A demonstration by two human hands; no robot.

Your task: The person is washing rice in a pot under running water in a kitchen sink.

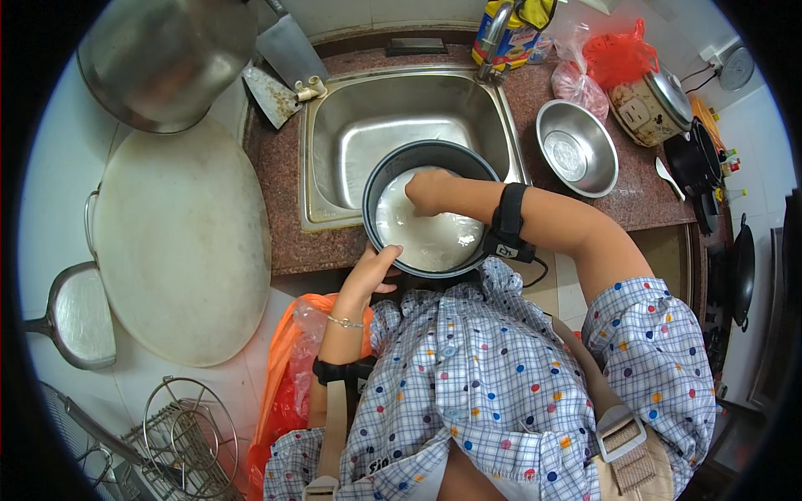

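A round dark pot [369, 206] holding cloudy whitish water is tilted over the near edge of the stainless steel sink [413, 113]. My left hand [376, 269] grips the pot's near left rim, with the thumb on the edge. Inside the pot, my right hand [429, 193] is dipped in the water; its fingertips are hidden under the surface, so their pose cannot be told. What lies at the bottom of the pot is hard to make out. A metal bowl [578, 149] rests on the counter to the right of the sink.
The faucet [496, 37] rises at the sink's back right. Beyond the bowl are plastic bags [620, 56], a rice cooker [648, 106] and a white-handled utensil [669, 178]. A cleaver [291, 53] stands left of the sink; a round cutting board [182, 244] hangs at the left.
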